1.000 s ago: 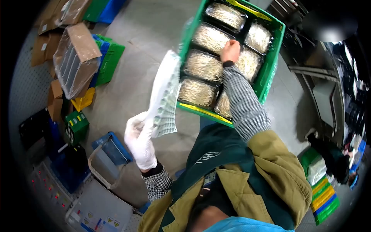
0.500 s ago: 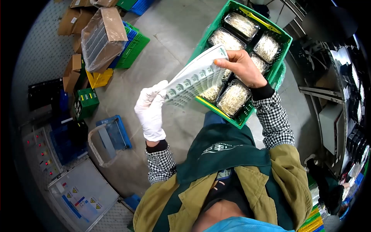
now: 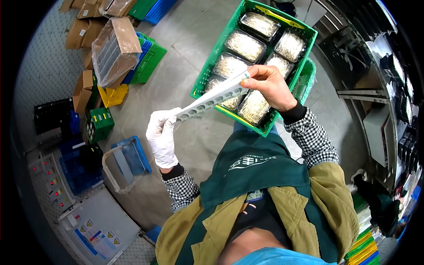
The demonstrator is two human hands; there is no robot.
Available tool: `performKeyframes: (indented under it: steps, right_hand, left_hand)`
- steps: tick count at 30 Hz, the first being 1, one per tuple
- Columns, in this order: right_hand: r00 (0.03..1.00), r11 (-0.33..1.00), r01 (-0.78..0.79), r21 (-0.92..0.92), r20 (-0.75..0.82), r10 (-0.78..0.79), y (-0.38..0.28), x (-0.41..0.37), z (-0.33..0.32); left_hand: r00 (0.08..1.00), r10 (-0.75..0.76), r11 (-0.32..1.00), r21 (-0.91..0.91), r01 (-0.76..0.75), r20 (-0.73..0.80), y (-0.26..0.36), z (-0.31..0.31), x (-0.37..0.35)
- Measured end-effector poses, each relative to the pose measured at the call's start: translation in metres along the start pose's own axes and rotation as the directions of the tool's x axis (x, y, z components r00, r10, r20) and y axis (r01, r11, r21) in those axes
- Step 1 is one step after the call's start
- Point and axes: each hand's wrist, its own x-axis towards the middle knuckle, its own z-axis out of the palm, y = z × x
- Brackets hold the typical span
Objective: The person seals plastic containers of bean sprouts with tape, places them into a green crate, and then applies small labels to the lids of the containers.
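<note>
Between my two hands a sheet of printed labels [image 3: 210,100] is held up, seen nearly edge-on, with a row of green-grey round prints along it. My left hand [image 3: 162,137], in a white glove, pinches its lower left end. The bare fingers of my right hand [image 3: 273,87] grip the upper right end, thumb on the near face. Behind the sheet, a green crate [image 3: 198,84] holds several black trays of bean sprouts [image 3: 245,46] under clear wrap. The sheet and my right hand cover part of the nearer trays.
Cardboard boxes and a plastic-wrapped carton [image 3: 115,53] are stacked at the upper left, by green and blue crates [image 3: 150,62]. A blue step-like frame [image 3: 132,157] stands on the floor left. Metal shelving [image 3: 366,95] runs along the right; another person [image 3: 380,205] is at the lower right.
The label sheet has tipped from showing its broad printed face to a narrow strip. Both hands have moved slightly left and down, and the crate appears shifted left in view.
</note>
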Motion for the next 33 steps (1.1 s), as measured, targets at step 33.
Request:
performKeyframes:
  steps: [33]
  right_hand:
    - [-0.146, 0.825, -0.489, -0.282, -0.907, -0.396, 0.318, 0.117, -0.049]
  left_hand:
    - [0.723, -0.429, 0.827, -0.087, 0.556, 0.542, -0.156, -0.134, 0.239]
